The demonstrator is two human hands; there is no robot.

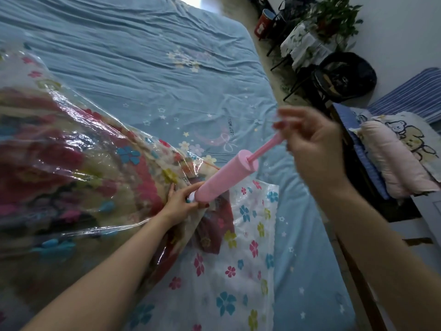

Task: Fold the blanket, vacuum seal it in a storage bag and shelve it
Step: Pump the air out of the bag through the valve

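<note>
A clear storage bag (241, 254) printed with small flowers lies on the blue bed (148, 68). Inside it sits the folded blanket (59, 168), red and tan with a flower pattern. A pink hand pump (222, 177) stands tilted on the bag's valve. My left hand (183, 201) grips the pump's lower end at the valve. My right hand (310, 139) holds the pump's handle, and the thin pink rod (265, 146) is drawn out of the barrel. The handle itself is hidden in my fingers.
The bed's right edge runs down along a strip of floor. Beyond it stand a black chair (346, 77), a small table with a potted plant (327, 17), and a red bin (263, 22). A pink pillow (393, 161) lies at the right.
</note>
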